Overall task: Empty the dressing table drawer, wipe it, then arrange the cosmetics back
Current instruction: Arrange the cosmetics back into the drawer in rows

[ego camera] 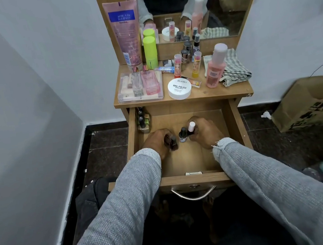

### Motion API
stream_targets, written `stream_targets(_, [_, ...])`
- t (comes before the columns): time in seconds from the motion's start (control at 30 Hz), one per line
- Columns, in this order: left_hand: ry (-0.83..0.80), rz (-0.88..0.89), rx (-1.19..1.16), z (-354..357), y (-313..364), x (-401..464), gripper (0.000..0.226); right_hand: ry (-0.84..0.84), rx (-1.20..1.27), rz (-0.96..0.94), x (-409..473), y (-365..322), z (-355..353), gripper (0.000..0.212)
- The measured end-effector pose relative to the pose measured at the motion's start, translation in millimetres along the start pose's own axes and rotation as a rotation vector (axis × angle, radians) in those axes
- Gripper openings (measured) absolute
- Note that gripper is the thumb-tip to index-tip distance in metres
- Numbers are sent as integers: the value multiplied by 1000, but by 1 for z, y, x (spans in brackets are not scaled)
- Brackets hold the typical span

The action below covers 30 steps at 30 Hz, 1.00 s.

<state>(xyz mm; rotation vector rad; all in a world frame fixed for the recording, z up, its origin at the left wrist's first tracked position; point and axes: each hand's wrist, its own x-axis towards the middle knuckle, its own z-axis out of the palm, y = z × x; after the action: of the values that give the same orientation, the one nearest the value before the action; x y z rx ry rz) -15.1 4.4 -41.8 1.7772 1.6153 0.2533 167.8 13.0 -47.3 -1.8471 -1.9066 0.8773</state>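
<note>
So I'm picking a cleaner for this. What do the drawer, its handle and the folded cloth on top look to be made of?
The drawer looks like wood-grain laminated board with a matte finish: even printed grain and flat cut edges. Its handle looks like brushed or polished metal, silvery with a highlight. The cloth looks like soft woven cotton, grey-and-white checked and creased, though the fibre can't be confirmed.

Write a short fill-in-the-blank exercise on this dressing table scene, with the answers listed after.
1. Both hands are down inside the open ____.
2. The right hand holds a bottle with a ____ cap.
3. The round white tub on the tabletop reads "NAIL ____".
4. The checked cloth lies beside the tall ____ bottle.

Answers: drawer; pink; POLISH; pink
</note>
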Motion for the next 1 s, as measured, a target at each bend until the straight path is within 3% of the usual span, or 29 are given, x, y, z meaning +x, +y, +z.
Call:
stream_targets(0.3, [57, 2, -51, 1, -4, 2, 47, 1, 53, -37, 1, -5, 10, 36])
stream_targets(0.43, [85, -9, -89, 0, -4, 2, 39, -11, 37, -82, 5, -9, 12, 24])
stream_targets(0.67, [66, -17, -66, -2, -6, 1, 38, -84, 56, -126, 12, -12, 19, 24])
stream_targets(1.0, [67, -41, -91, -6, -4, -1, 30, -21, 40, -106, 29, -13, 30, 9])
